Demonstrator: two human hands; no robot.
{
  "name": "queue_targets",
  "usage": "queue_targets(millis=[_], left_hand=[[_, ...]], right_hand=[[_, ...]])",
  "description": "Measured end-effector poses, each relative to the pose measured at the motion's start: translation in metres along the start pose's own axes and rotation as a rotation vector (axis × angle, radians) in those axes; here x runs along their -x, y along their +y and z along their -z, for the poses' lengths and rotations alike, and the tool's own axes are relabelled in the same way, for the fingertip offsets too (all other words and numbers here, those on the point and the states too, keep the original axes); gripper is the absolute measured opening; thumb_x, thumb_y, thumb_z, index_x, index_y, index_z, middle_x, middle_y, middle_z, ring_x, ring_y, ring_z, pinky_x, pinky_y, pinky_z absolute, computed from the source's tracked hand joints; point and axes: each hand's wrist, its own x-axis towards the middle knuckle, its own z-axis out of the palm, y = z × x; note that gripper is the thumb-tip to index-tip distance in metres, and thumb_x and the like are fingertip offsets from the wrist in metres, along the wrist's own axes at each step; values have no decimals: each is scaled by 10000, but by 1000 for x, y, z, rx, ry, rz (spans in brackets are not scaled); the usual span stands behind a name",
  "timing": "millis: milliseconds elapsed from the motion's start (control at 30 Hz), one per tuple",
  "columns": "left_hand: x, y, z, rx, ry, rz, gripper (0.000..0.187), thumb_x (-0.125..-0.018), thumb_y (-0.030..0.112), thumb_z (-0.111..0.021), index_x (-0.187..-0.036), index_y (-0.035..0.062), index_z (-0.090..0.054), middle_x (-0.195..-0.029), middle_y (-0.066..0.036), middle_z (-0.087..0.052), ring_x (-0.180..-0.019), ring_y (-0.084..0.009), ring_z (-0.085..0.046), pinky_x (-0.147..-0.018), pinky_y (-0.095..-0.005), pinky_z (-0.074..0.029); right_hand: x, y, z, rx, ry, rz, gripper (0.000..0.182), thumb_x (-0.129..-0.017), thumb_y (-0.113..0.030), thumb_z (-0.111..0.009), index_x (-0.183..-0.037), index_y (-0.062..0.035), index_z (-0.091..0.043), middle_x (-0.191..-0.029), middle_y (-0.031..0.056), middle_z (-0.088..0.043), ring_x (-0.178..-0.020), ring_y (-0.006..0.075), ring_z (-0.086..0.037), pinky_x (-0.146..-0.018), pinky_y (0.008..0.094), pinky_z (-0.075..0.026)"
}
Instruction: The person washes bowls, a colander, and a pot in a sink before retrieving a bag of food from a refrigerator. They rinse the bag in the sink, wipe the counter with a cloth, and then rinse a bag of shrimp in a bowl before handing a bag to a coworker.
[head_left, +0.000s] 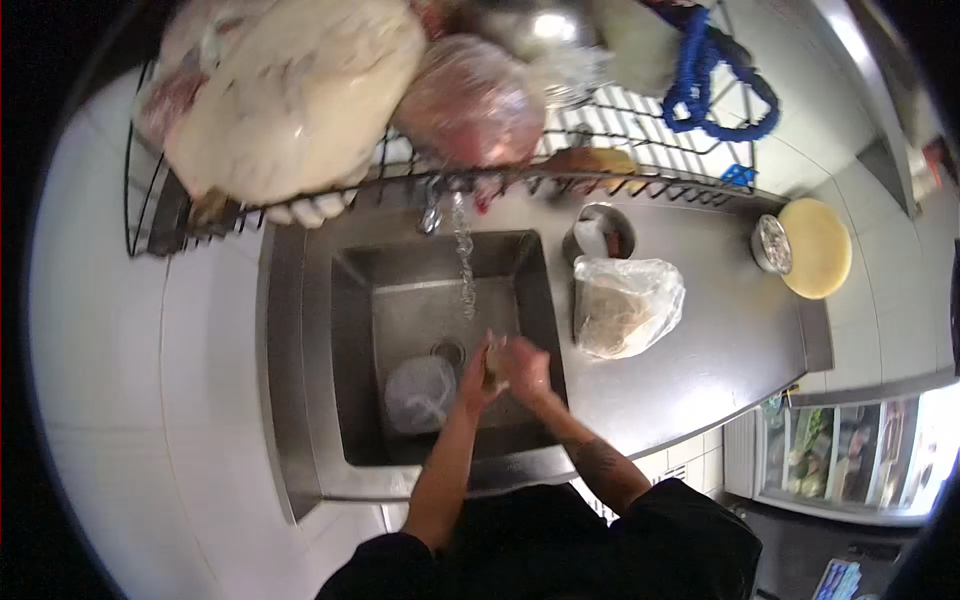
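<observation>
My left hand and my right hand meet over the lower right part of the steel sink. Between them is a small pale brownish thing, mostly covered by the fingers and too blurred to name. The left hand cups it from the side, and the right hand's fingers curl against it. From the tap, a stream of water falls into the basin just beyond my hands. A translucent whitish plastic container or bag lies in the basin, left of my left hand.
A plastic bag with brownish contents and a metal pot stand on the counter at right. Farther right are a small metal bowl and a round yellowish board. A loaded wire rack hangs above the sink.
</observation>
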Motion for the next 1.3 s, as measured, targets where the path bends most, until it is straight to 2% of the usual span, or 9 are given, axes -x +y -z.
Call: queue_targets(millis=[67, 200, 333, 500, 567, 633, 767, 867, 1300], left_hand=[[0, 32, -46, -131, 157, 32, 571, -870, 490, -542, -1244, 69, -448, -1190, -105, -527, -1078, -257, -543, -936, -408, -420], [-37, 61, -8, -227, 268, 49, 486, -880, 382, -540, -1175, 4, -457, -1168, -167, -523, -1108, -303, -534, -940, -428, -420], [-85, 87, -32, -324, 207, 42, 386, -874, 303, -531, -1101, -6, -489, -1071, -169, -572, -1027, -306, -585, -898, -419, -462], [-145, 112, -88, -352, 153, -24, 310, -867, 250, -509, -1006, -26, -521, -1026, -178, -593, -982, -302, -605, -889, -405, -478], [-159, 118, -92, -280, 130, -5, 286, -867, 224, -514, -995, -31, -524, -1010, -174, -599, -974, -298, -606, -896, -411, -475], [-160, 128, -93, -217, 175, -85, 249, -875, 173, -511, -994, -46, -522, -1012, -180, -597, -972, -294, -606, -902, -407, -478], [-140, 151, -52, -156, 156, -179, 218, -884, 133, -506, -991, -56, -523, -1011, -189, -600, -975, -294, -604, -888, -397, -489], [-127, 162, -42, -368, 161, -80, 323, -875, 137, -563, -1089, -93, -487, -1092, -205, -566, -1076, -318, -551, -987, -412, -437], [-155, 96, -70, -934, 191, -10, 309, -882, 215, -571, -1134, 49, -504, -1161, -153, -573, -1058, -294, -568, -909, -417, -437]], right_hand=[[-30, -38, 60, -80, 245, -141, 231, -863, -192, -470, -857, -18, -622, -828, 119, -610, -665, 279, -577, -586, 366, -455], [-98, -144, 196, -336, 864, 399, 234, -851, -90, -468, -974, 76, -580, -981, 166, -623, -939, 292, -595, -840, 450, -501], [-169, -203, 273, 0, 1180, 769, 293, -875, -179, -544, -981, 94, -539, -926, 199, -610, -787, 289, -647, -653, 360, -604], [-259, -187, 290, 691, 579, 441, 237, -900, -201, -506, -1070, -98, -636, -1059, 142, -632, -923, 337, -606, -852, 415, -445], [-218, -230, 255, 545, 346, 319, 381, -927, -202, -493, -1273, -43, -494, -1339, 211, -398, -1239, 361, -400, -1005, 425, -393], [-205, -191, 267, 761, 634, 627, 227, -907, -172, -517, -1070, -61, -629, -1054, 131, -638, -909, 285, -611, -819, 381, -459], [-100, -130, 233, 19, 689, 200, 169, -878, -88, -540, -984, 21, -614, -908, 106, -634, -807, 161, -554, -692, 253, -429], [-14, -45, 202, 236, 391, -155, 124, -860, -72, -579, -922, 18, -638, -858, 103, -650, -748, 128, -582, -661, 241, -451], [174, -8, 275, 412, 475, -677, 129, -811, -86, -603, -891, 4, -651, -866, 150, -655, -753, 253, -651, -684, 318, -511]])
